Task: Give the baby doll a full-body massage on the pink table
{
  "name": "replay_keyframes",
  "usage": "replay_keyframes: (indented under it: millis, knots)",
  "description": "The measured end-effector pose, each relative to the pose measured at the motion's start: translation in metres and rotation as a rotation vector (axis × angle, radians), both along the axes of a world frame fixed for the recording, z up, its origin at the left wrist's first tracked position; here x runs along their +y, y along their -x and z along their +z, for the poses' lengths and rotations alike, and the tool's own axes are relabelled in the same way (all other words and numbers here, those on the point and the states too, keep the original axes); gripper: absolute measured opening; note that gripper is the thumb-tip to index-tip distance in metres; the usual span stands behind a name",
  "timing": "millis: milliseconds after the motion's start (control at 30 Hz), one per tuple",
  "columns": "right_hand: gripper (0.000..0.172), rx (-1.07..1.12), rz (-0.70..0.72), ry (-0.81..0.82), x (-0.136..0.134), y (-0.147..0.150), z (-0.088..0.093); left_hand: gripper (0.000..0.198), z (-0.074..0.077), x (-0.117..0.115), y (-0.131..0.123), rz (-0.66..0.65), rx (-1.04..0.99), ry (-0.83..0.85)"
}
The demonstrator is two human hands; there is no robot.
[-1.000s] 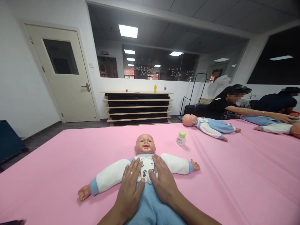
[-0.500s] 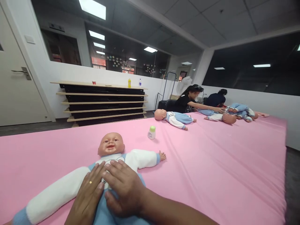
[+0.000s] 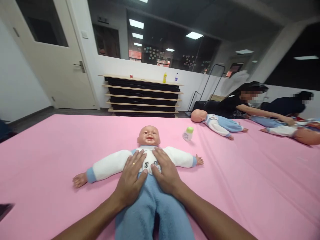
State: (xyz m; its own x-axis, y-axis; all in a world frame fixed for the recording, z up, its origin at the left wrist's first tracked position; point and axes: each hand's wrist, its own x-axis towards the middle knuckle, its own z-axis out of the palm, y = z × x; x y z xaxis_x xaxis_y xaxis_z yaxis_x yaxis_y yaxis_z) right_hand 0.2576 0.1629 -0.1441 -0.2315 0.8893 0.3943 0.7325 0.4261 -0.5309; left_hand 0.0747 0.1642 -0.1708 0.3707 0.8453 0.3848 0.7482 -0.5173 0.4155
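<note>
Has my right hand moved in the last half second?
Yes, your right hand shifted rightward against the nearest doll, uncovering more of its chest's face design.

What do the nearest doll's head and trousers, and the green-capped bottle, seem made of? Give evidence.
Doll's head: probably vinyl or similar plastic, smooth with shiny highlights.
Trousers: soft blue fabric, perhaps fleece; the surface looks matte and fuzzy.
Bottle: likely plastic, given its pale rounded body and bright green cap; finish unclear.

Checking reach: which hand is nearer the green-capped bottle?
Right. The right hand is on the doll, left of the bottle; the left hand, also on the doll, farther left.
</note>
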Motion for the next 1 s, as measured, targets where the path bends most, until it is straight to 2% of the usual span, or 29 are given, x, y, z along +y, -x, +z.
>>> replay_keyframes:
  millis: [100, 200, 267, 333, 400, 433, 500, 600, 767, 867, 933, 1000]
  knots:
    - [0.059, -0.046, -0.100, -0.026, -0.001, 0.001, -0.005, 0.057, 0.009, -0.007, 0.000, 0.021, 0.010, -0.031]
    - [0.059, -0.119, -0.157, -0.193, -0.009, 0.002, -0.004, 0.064, 0.015, -0.015, 0.001, -0.024, 0.025, -0.176]
    - [0.053, -0.140, -0.046, -0.346, -0.014, 0.002, 0.001, 0.067, 0.018, -0.018, 0.003, -0.111, 0.033, -0.264]
    - [0.046, -0.138, 0.157, -0.429, -0.018, 0.002, 0.007, 0.068, 0.017, -0.016, 0.004, -0.197, 0.034, -0.270]
    - [0.044, -0.123, 0.310, -0.405, -0.018, 0.002, 0.012, 0.065, 0.015, -0.013, 0.005, -0.225, 0.035, -0.197]
    - [0.045, -0.114, 0.338, -0.364, -0.017, 0.002, 0.013, 0.063, 0.014, -0.011, 0.004, -0.212, 0.040, -0.147]
    - [0.048, -0.096, 0.311, -0.269, -0.012, 0.001, 0.013, 0.060, 0.011, -0.008, 0.002, -0.152, 0.058, -0.056]
    - [0.052, -0.104, 0.195, -0.133, -0.004, 0.000, 0.009, 0.059, 0.009, -0.005, -0.001, -0.069, 0.077, 0.019]
    - [0.059, -0.129, 0.044, -0.002, 0.002, 0.000, -0.001, 0.062, 0.002, -0.005, -0.004, 0.049, 0.031, 0.003]
    - [0.064, -0.125, -0.086, -0.038, -0.002, 0.001, -0.004, 0.064, -0.002, -0.005, -0.004, 0.097, -0.001, -0.010]
    - [0.061, -0.134, -0.150, -0.154, -0.008, 0.003, -0.003, 0.064, -0.004, -0.005, -0.003, 0.111, -0.013, -0.007]
    - [0.051, -0.152, -0.061, -0.319, -0.014, 0.004, 0.000, 0.063, -0.006, -0.005, -0.002, 0.109, -0.018, 0.000]
